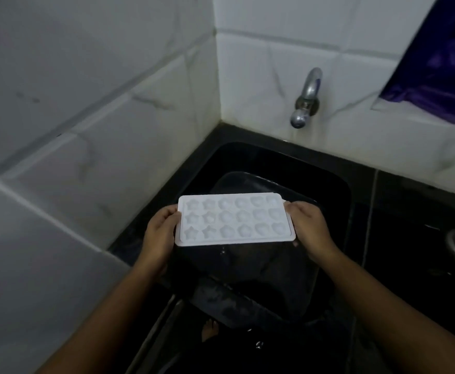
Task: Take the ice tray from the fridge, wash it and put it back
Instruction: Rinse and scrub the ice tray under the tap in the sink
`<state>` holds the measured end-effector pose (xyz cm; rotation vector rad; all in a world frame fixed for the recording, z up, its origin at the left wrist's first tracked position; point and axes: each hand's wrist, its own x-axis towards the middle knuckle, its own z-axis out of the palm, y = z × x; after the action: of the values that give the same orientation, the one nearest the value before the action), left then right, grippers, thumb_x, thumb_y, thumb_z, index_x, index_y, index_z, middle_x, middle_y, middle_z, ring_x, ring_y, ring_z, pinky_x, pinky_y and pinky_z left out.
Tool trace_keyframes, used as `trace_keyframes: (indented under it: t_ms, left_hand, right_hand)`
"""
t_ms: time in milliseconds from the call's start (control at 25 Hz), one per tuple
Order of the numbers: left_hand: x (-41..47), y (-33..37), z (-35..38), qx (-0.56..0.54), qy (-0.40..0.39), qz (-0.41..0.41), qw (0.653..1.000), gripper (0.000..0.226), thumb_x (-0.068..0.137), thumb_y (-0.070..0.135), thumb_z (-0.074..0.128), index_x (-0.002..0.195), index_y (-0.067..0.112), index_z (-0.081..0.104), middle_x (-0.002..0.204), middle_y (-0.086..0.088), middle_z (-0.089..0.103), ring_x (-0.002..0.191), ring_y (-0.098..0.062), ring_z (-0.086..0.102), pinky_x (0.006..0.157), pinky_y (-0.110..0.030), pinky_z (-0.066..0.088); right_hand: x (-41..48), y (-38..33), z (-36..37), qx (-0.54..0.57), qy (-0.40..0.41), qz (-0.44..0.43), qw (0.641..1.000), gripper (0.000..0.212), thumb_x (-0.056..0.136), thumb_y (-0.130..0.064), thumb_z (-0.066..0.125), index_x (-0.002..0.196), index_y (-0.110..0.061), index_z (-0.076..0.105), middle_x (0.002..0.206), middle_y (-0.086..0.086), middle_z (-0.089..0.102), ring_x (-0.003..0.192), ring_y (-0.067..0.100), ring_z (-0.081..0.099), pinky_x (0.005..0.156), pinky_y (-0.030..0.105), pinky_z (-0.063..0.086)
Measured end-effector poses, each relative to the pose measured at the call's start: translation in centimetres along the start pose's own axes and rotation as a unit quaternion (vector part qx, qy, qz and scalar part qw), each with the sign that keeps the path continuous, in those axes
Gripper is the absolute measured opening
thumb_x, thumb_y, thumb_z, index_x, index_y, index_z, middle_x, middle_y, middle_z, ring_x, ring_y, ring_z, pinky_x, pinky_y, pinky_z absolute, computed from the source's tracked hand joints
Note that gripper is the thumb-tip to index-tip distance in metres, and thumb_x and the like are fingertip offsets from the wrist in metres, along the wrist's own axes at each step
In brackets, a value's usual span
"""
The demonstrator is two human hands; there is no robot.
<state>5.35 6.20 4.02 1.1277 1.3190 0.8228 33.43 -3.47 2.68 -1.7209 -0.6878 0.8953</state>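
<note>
Both hands, left (159, 230) and right (309, 228), grip the ends of the white plastic ice tray (234, 219) over the black sink (336, 184); keep it flat, bring it under the silver tap (305, 99).

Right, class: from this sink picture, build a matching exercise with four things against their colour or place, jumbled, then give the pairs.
1 ice tray
2 tap
3 cloth
4 sink

A on the tiled wall
B held by the left hand and right hand
C black, below the tap
D purple, upper right

Pairs: 1-B, 2-A, 3-D, 4-C
</note>
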Motion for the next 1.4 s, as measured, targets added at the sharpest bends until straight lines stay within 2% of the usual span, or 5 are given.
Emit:
trace_keyframes:
  t_ms: [200, 400, 560, 800, 1400]
  left_hand:
    - [6.1, 0.9, 2.1, 0.017, -0.111, 0.015, 0.994, 0.026, 0.103, 0.006, 0.059, 0.121, 0.017, 0.073, 0.107, -0.008, 0.080, 0.094, -0.021, 0.076, 0.079, -0.035, 0.059]
    - [10.3, 1.6, 3.4, 0.057, -0.191, -0.027, 0.979, 0.023, 0.105, 0.006, 0.056, 0.110, 0.014, 0.077, 0.102, -0.009, 0.079, 0.070, -0.009, 0.072, 0.052, -0.024, 0.054]
    - [12.7, 2.8, 3.6, 0.095, -0.274, -0.018, 0.957, 0.027, 0.103, 0.002, 0.058, 0.114, 0.019, 0.077, 0.094, -0.001, 0.082, 0.071, -0.007, 0.074, 0.056, -0.020, 0.058]
    - [15.5, 3.8, 4.5, 0.123, -0.295, 0.043, 0.947, 0.014, 0.101, 0.008, 0.066, 0.097, 0.015, 0.077, 0.076, 0.003, 0.077, 0.062, -0.005, 0.067, 0.055, -0.020, 0.059]
    - [17.5, 8.1, 7.2, 0.182, -0.310, 0.102, 0.928, 0.017, 0.103, 0.021, 0.066, 0.094, 0.014, 0.079, 0.046, 0.014, 0.059, 0.037, 0.002, 0.050, 0.042, -0.010, 0.039]
  right_hand:
    - [-0.5, 0.2, -1.8, 0.014, 0.098, 0.024, 0.995, 0.007, 0.101, -0.017, 0.067, 0.104, -0.012, 0.070, 0.078, 0.015, 0.071, 0.050, 0.014, 0.060, 0.042, 0.028, 0.043]
    - [-1.3, 0.9, -3.0, 0.086, 0.111, 0.088, 0.986, 0.019, 0.100, -0.008, 0.060, 0.109, -0.010, 0.076, 0.097, 0.016, 0.078, 0.073, 0.024, 0.069, 0.052, 0.031, 0.053]
    - [-1.3, 1.1, -3.5, 0.163, 0.080, 0.120, 0.976, 0.024, 0.096, -0.004, 0.066, 0.118, -0.006, 0.074, 0.106, 0.019, 0.078, 0.085, 0.028, 0.074, 0.066, 0.030, 0.061]
    - [0.2, 0.4, -3.4, 0.147, 0.094, 0.096, 0.980, 0.012, 0.099, -0.007, 0.064, 0.103, 0.001, 0.073, 0.090, 0.014, 0.078, 0.079, 0.020, 0.077, 0.077, 0.033, 0.064]
    - [4.3, -3.1, -5.1, -0.031, 0.139, 0.062, 0.988, 0.038, 0.101, -0.028, 0.068, 0.077, 0.002, 0.064, 0.054, 0.005, 0.061, 0.046, 0.014, 0.060, 0.044, 0.026, 0.051]
